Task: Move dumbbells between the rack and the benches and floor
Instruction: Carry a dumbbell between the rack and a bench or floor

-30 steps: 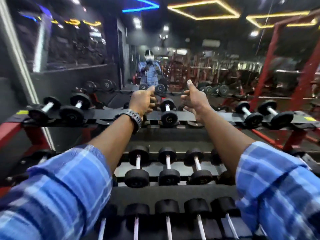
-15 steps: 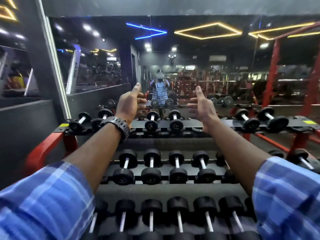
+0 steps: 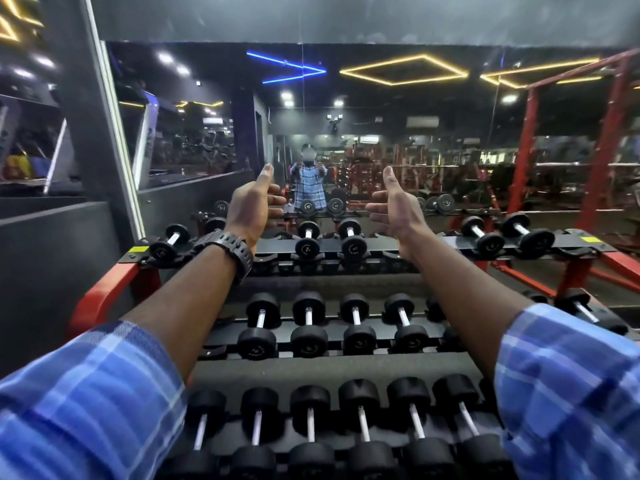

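1. My rack (image 3: 104,299) has red side frames and three black tiers.
2. Top tier (image 3: 446,242): scattered dumbbell pairs (image 3: 329,239).
3. Middle tier and bottom tier: full rows of dumbbells (image 3: 332,327).

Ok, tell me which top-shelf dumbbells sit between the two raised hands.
The middle pair on the top shelf: one dumbbell and its neighbour. The other top-shelf dumbbells lie outside the left hand or right hand.

Blue plaid sleeves (image 3: 86,403) rolled to the forearms; black wristwatch (image 3: 228,249) on left wrist
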Available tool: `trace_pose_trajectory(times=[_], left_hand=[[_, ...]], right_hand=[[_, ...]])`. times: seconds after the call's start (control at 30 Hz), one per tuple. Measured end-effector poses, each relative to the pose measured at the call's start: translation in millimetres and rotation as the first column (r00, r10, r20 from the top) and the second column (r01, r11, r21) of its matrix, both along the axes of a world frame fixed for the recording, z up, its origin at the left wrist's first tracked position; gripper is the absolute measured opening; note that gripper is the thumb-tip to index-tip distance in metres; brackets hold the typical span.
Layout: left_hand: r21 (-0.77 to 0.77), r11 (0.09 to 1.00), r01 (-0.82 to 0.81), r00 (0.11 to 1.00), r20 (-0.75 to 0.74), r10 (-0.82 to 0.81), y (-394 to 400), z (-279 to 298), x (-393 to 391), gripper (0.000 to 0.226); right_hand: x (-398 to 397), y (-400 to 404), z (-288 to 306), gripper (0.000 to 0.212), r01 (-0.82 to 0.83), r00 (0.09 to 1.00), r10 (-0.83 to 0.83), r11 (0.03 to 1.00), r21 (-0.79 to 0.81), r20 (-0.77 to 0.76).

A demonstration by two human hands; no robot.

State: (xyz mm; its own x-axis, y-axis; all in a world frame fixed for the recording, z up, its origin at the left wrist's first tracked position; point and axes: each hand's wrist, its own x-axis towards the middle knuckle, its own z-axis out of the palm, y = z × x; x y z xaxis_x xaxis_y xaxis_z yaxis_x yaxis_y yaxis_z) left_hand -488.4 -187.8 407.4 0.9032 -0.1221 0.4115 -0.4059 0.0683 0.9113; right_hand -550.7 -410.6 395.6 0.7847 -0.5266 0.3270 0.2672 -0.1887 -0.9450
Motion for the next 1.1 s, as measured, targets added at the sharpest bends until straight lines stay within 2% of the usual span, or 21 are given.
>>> trace_pose_trajectory(times=[0.2, 0.37, 0.57, 0.83, 0.93, 1.1], left_hand=[[-0.010, 0.997, 0.078, 0.997, 0.029, -0.077, -9.8, 1.5, -7.7, 0.055], [-0.027, 0.979, 0.201, 0.979, 0.026, -0.200, -42.8, 2.5, -13.6, 0.059], [-0.019, 0.891, 0.454, 0.891, -0.015, -0.454, -132.6, -10.2, -46.8, 0.059], [-0.046, 0.640, 0.767, 0.641, -0.001, -0.768, -277.8, -14.4, -156.6, 0.062], [-0.014, 0.518, 0.855, 0.518, 0.000, -0.856, -321.6, -18.9, -203.9, 0.053], [-0.003, 0.272, 0.962, 0.271, -0.041, -0.962, -369.8, -39.5, -287.3, 0.047]], right_hand=[[-21.8, 1.8, 3.2, 0.068, 0.068, 0.998, -0.068, 0.998, 0.005, 0.016], [-58.3, -16.8, 7.8, 0.072, 0.190, 0.982, -0.190, 0.982, 0.004, 0.006], [-139.8, -73.1, 10.2, 0.069, 0.448, 0.894, -0.447, 0.894, -0.022, 0.020], [-285.6, -155.9, 3.2, 0.069, 0.724, 0.690, -0.724, 0.689, -0.018, 0.018], [-340.1, -164.4, -7.0, 0.075, 0.822, 0.566, -0.824, 0.567, -0.051, -0.030], [-429.2, -152.9, -26.4, 0.065, 0.941, 0.334, -0.940, 0.337, -0.025, -0.065]])
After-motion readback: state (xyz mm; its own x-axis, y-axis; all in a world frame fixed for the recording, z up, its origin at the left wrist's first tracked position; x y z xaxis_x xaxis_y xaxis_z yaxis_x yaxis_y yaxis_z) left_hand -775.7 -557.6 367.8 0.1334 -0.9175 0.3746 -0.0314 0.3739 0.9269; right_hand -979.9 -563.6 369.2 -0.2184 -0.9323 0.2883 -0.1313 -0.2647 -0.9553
